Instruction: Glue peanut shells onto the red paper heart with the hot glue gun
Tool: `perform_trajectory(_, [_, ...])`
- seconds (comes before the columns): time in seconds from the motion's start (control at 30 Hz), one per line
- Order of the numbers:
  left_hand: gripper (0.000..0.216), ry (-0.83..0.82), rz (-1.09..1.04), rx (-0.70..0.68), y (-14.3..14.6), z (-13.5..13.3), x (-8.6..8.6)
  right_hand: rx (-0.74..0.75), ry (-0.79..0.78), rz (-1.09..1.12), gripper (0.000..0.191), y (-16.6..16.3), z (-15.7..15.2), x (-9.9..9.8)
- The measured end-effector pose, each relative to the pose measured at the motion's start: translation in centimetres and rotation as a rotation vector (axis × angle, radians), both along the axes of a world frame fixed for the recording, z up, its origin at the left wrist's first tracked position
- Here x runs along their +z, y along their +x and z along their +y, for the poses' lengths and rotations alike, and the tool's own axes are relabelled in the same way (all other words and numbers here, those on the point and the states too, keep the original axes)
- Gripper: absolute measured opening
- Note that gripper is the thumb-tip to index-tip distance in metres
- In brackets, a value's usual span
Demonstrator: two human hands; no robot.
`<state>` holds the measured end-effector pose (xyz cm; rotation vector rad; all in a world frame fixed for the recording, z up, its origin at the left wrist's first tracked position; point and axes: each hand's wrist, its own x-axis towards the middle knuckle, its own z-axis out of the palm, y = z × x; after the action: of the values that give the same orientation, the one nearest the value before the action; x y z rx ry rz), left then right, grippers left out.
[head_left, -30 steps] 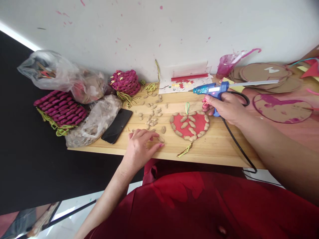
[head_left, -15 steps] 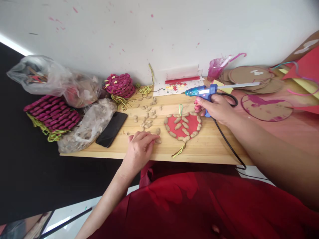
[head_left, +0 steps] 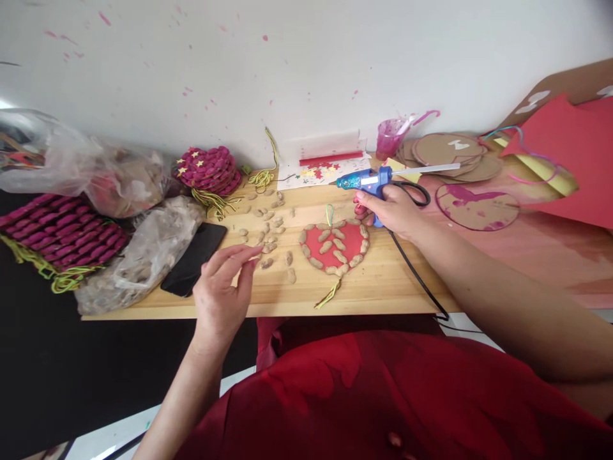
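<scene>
My right hand (head_left: 395,207) grips a blue hot glue gun (head_left: 366,181), its nozzle pointing left and a long glue stick jutting out behind. Just below the gun lies a red heart-shaped piece (head_left: 352,241), edged with peanuts and with more peanuts set down its middle. It has a green loop at its top and a yellow-green tassel (head_left: 328,296) below. My left hand (head_left: 224,287) hovers over the front of the table with fingers stretched and thumb apart, nothing visible between them. Its fingertips are close to loose peanuts (head_left: 267,263) scattered left of the heart.
A black phone (head_left: 194,259), a plastic bag of peanuts (head_left: 143,246) and purple woven pieces (head_left: 62,233) lie at left. Paper with small stars (head_left: 297,181), a pink-stained cup (head_left: 389,138) and cardboard shapes (head_left: 447,150) stand along the wall. The gun's black cord (head_left: 416,275) crosses the table.
My left hand has moved left and lifted from the peanuts near the heart, its fingers more spread. My right hand still holds the glue gun above the heart. The view has shifted to the right.
</scene>
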<state>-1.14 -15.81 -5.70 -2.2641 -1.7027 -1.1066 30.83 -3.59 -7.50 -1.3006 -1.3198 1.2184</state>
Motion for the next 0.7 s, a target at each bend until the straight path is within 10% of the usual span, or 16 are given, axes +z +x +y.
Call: perform_trajectory(0.7, [0.017,-0.090,0.055,-0.154,-0.8,-0.5,-1.7,0.005,0.012,0.015,0.035,-0.1,-0.3,0.3])
